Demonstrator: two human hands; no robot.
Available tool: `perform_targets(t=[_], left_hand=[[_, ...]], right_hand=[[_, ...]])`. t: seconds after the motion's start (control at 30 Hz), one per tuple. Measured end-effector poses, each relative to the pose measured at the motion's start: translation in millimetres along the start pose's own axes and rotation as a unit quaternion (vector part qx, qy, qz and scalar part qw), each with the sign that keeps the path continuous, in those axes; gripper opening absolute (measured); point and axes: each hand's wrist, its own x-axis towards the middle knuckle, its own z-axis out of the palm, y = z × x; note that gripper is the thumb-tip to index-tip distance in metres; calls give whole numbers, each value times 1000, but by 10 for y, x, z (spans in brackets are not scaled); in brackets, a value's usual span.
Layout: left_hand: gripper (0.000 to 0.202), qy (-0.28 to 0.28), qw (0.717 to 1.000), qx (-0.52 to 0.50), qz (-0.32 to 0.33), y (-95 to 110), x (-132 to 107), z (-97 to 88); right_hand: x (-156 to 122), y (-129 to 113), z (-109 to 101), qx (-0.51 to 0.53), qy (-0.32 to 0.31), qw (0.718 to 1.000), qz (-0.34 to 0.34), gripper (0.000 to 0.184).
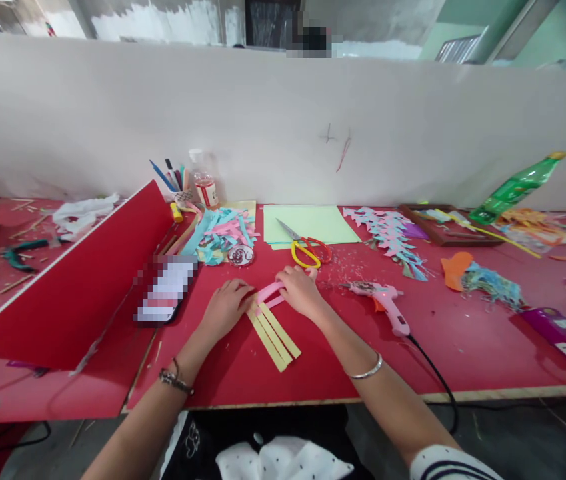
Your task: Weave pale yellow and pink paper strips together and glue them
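My left hand (pixel 227 304) lies on the red table (pixel 463 347), fingers curled and pressing down the upper ends of three yellow paper strips (pixel 275 335). My right hand (pixel 300 289) is closed over pink paper strips (pixel 269 292) that cross the yellow ones between the two hands. The yellow strips run out toward me and to the right. Just beyond my right hand lie scissors with yellow and red handles (pixel 305 251).
A pink glue gun (pixel 385 303) with a black cord lies right of my hands. A phone (pixel 165 292), a leaning red board (pixel 77 280), cut paper piles (pixel 225 232), a green sheet (pixel 307 223), a pen cup (pixel 175 183), a green bottle (pixel 515 190).
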Motion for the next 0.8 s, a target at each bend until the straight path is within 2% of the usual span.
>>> perform_targets(t=[0.07, 0.13, 0.23, 0.3, 0.4, 0.47, 0.57, 0.67, 0.73, 0.8], left_hand=[[27, 16, 1000, 21, -2, -72, -21, -84], [31, 60, 994, 77, -40, -207, -62, -217], [39, 137, 968, 176, -116, -508, -150, -421], [45, 154, 954, 211, -147, -735, -198, -502], [55, 90, 963, 196, -165, -1003, -209, -553], [59, 73, 965, 169, -189, -1066, -181, -578], [58, 106, 962, 146, -204, -928, -149, -603], [39, 137, 976, 71, -153, -557, -167, -515], [36, 98, 992, 10, -74, -266, -184, -379], [35, 56, 998, -12, -42, -21, -182, -226]], right_hand=[[-10, -7, -20, -4, 0, 1000, -9, 23], [-12, -11, -30, -6, -2, 1000, -19, 22], [-7, -12, -30, -9, -4, 1000, -23, 22], [-4, -8, -27, -10, -6, 1000, -22, 23], [-3, 12, -36, -7, -13, 1000, -19, 25], [-3, 36, -53, -4, -20, 1000, -15, 25], [6, 78, -96, 1, -31, 999, -12, 23], [32, 105, -151, 6, -46, 999, -15, 20], [61, 108, -189, 11, -64, 998, -26, 18], [91, 103, -226, 16, -84, 996, -40, 17]])
